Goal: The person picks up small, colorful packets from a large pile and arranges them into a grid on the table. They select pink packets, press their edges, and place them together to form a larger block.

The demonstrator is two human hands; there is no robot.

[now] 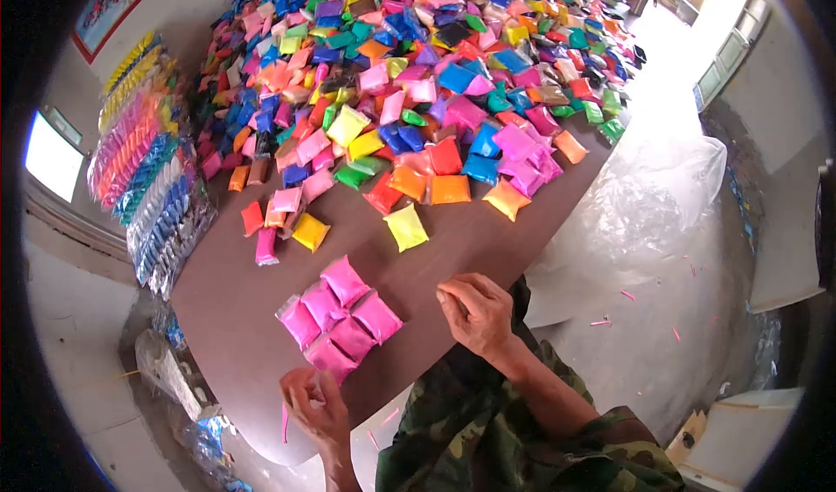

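Several pink packets (341,317) lie side by side in a small block on the brown table (226,300), just in front of me. My left hand (313,405) is at the table's near edge below the block, fingers curled around a thin pink strip that hangs down. My right hand (475,311) rests on the table to the right of the block, fingers loosely curled with nothing visible in them. A yellow packet (406,227) lies alone a little beyond the block.
A large heap of small coloured packets (418,74) covers the far half of the table. Strips of filled packets (144,170) hang along the left edge. A clear plastic sheet (644,205) lies on the floor at right. Pink scraps dot the floor.
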